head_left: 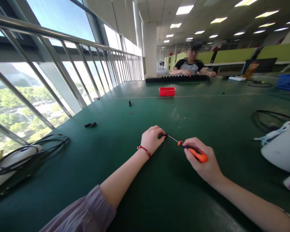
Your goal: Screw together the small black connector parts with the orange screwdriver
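Observation:
On the green table, my left hand (151, 139) pinches a small black part (161, 136) whose exact kind I cannot make out. My right hand (203, 161) is wrapped round the orange and black handle of a screwdriver (196, 153). Its thin metal shaft points left and slightly away, and the tip meets the black part at my left fingertips. My fingers hide some of the part. Farther off to the left lie a black piece (90, 124) and another small black piece (130, 103).
A red basket (167, 92) stands toward the far side. Beyond it, a person (190, 62) sits behind a long black keyboard-like object (176, 79). Cables (48, 139) lie at the left edge; a white object (281, 149) is at right. A metal railing (70, 40) borders the left side.

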